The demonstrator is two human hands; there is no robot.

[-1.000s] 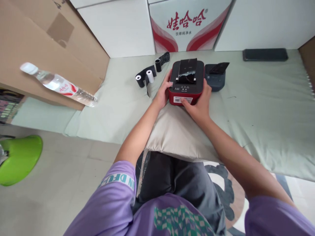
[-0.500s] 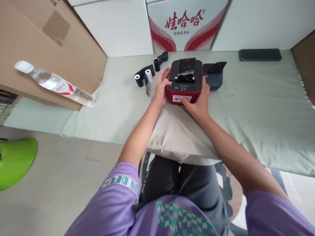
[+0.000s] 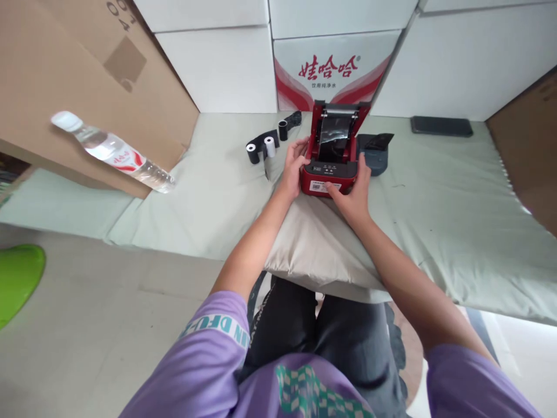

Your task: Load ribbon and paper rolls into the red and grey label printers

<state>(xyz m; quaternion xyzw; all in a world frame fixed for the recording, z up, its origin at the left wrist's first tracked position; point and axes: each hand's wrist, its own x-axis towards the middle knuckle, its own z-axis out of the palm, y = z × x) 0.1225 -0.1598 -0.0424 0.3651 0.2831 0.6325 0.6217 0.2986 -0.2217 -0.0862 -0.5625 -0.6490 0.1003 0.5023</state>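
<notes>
A red and black label printer (image 3: 329, 169) stands on the cloth in front of me, its lid (image 3: 360, 119) raised and tilted back. A strip of shiny black film (image 3: 334, 134) lies in the open compartment. My left hand (image 3: 295, 167) grips the printer's left side, thumb on the front corner. My right hand (image 3: 354, 188) holds the right side, with the thumb on the white label (image 3: 319, 186) at the front. Close behind my right hand is a dark blue-grey device (image 3: 376, 162) with black film sticking out of it.
Several small rolls, among them a white one (image 3: 270, 147), lie left of the printer with black strips. A water bottle (image 3: 115, 152) leans beside a cardboard box (image 3: 87, 69). A black phone (image 3: 441, 126) lies at the back right. White boxes (image 3: 217, 69) line the back.
The printer's lid has swung up and back, exposing the inside and the black film. Both hands stay on the printer's sides. The whole view has shifted slightly.
</notes>
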